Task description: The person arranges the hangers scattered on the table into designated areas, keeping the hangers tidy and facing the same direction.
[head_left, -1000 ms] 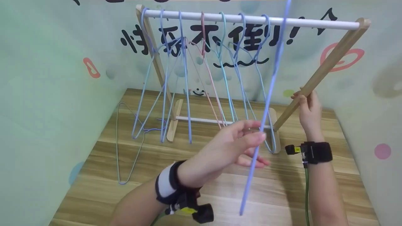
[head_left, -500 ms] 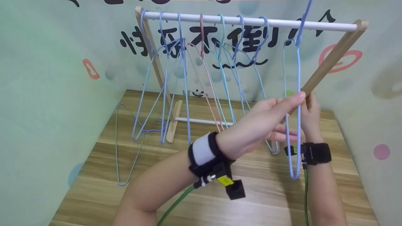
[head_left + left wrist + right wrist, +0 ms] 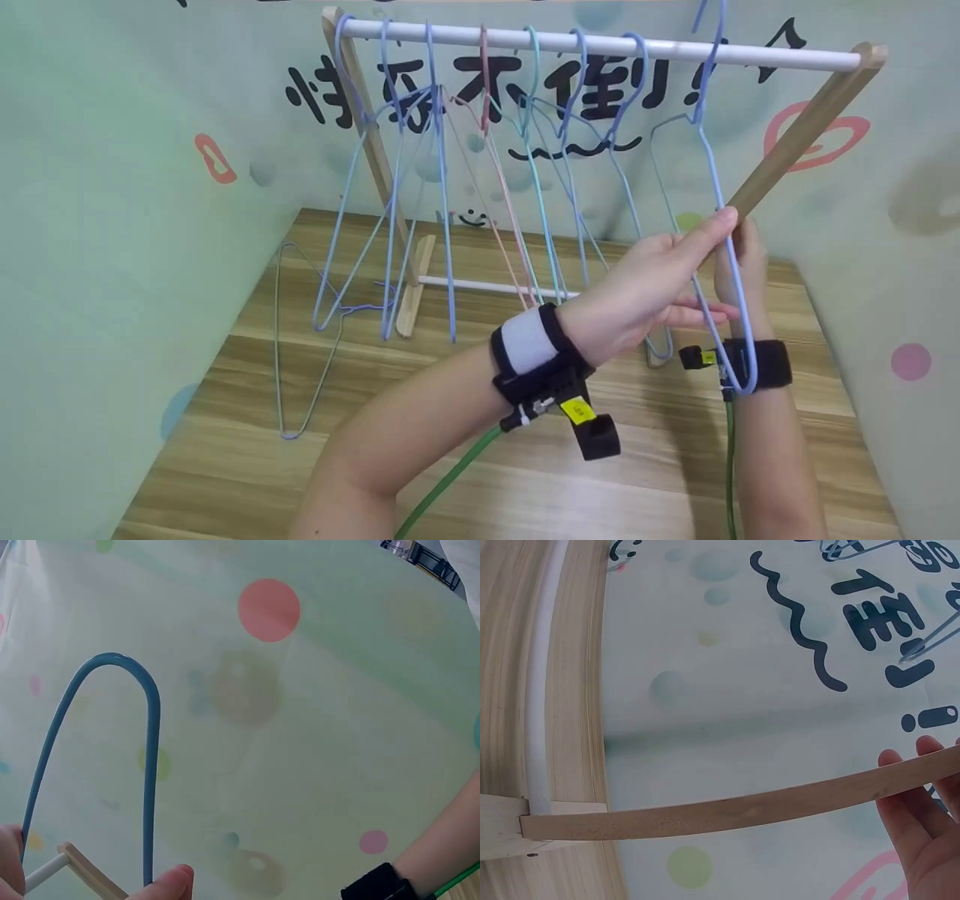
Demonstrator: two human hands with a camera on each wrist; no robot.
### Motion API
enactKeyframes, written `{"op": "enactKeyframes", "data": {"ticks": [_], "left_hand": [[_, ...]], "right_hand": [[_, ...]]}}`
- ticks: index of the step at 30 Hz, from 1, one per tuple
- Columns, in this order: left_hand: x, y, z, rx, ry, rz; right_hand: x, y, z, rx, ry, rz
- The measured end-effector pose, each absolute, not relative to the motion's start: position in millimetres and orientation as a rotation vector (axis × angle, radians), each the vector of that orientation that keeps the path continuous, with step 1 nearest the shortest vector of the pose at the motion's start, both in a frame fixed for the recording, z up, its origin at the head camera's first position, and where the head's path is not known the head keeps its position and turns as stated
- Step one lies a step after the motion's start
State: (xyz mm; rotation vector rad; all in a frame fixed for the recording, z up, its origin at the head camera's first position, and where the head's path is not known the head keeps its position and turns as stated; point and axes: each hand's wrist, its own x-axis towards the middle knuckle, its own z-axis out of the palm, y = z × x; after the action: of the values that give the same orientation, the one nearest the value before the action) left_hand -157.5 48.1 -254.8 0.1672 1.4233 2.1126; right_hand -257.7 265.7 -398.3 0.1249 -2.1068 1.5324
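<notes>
A blue clothes hanger (image 3: 709, 157) is held by my left hand (image 3: 645, 277), thumb against one side and several fingers stretched past the other. Its hook crosses in front of the white rail (image 3: 780, 57) near the right end. The hook's tip shows above the rail; whether it rests on it I cannot tell. In the left wrist view, the hanger's rounded end (image 3: 112, 657) stands between thumb and fingers. My right hand (image 3: 750, 259) grips the right wooden post (image 3: 806, 135) of the rack. The right wrist view shows fingers curled around that post (image 3: 705, 817).
Several blue hangers, a pink hanger (image 3: 486, 82) and a teal hanger (image 3: 535, 187) hang along the rail. Another hanger (image 3: 278, 337) lies on the wooden floor board at left. Printed fabric walls (image 3: 885, 300) enclose the space. Green cables run from both wristbands.
My left hand has carried the blue hanger to the right and turned it, bringing its hook to the rail's right part. My right hand stays on the post.
</notes>
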Motion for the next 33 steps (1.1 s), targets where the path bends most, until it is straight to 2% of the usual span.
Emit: {"op": "enactKeyframes", "data": {"ticks": [5, 19, 33], "left_hand": [[-158.3, 57.5, -259.5, 0.090, 1.485, 2.105], [-160.4, 68.4, -275.8, 0.044, 1.595, 2.016], [-164.2, 87.1, -286.0, -0.050, 1.846, 1.939]], "right_hand": [[-258.0, 265.6, -400.7, 0.077, -2.110, 1.611], [-275.1, 280.1, -417.4, 0.182, -2.079, 1.584], [-256.4, 263.5, -394.5, 0.237, -2.055, 1.506]]}}
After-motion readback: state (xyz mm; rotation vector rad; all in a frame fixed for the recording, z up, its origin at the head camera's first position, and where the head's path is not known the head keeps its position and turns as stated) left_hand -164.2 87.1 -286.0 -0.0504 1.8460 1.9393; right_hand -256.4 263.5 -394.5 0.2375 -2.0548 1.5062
